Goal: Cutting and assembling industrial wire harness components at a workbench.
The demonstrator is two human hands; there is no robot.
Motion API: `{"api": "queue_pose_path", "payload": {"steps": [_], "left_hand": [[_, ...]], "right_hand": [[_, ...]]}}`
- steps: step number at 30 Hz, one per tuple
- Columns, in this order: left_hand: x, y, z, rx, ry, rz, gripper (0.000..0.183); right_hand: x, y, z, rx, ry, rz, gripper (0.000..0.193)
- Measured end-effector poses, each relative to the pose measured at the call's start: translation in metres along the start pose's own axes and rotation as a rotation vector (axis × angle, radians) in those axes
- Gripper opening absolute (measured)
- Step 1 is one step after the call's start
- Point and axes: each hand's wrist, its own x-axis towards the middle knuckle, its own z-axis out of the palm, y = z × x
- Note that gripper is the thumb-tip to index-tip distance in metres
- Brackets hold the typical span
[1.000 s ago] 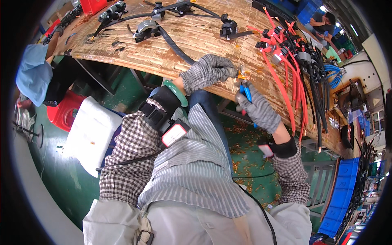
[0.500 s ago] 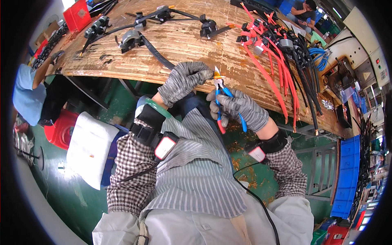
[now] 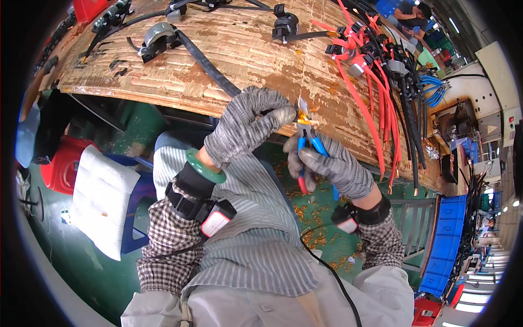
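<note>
My left hand (image 3: 249, 125), in a grey knit glove, is closed around the end of a black cable (image 3: 206, 64). This cable runs back over the wooden table (image 3: 245, 49) to a black fitting with a grey half-ring (image 3: 159, 36). My right hand (image 3: 340, 166), gloved alike, is wrapped around cutting pliers (image 3: 317, 144) with blue and red handles. The pliers' metal jaws point away from me, beside my left fingertips. Yellow-orange material (image 3: 303, 118) shows at the jaws; whether they bite into it I cannot tell. Fingers hide the cable's tip.
Red cables (image 3: 376, 103) and black cables (image 3: 408, 120) with exposed copper ends lie in a bundle at the right. Another black fitting (image 3: 285, 26) sits farther back. A white cushion (image 3: 103, 196) rests on a stool at left. Two other people are partly in view.
Both hands and the pliers appear slightly lower and larger in view, with the pliers shifted a little right. The whole scene has shifted, as my head moved. Both grips stay the same.
</note>
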Motion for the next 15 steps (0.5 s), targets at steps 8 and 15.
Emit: {"api": "queue_pose_path", "payload": {"steps": [8, 15], "left_hand": [[-0.002, -0.003, 0.017, 0.41, 0.216, 0.355, 0.043], [0.007, -0.003, 0.033, 0.359, 0.202, -0.014, 0.038]], "right_hand": [[0.01, 0.018, -0.007, -1.367, 0.515, -0.376, 0.043], [0.018, 0.028, 0.0, -1.273, 0.724, -0.439, 0.043]]}}
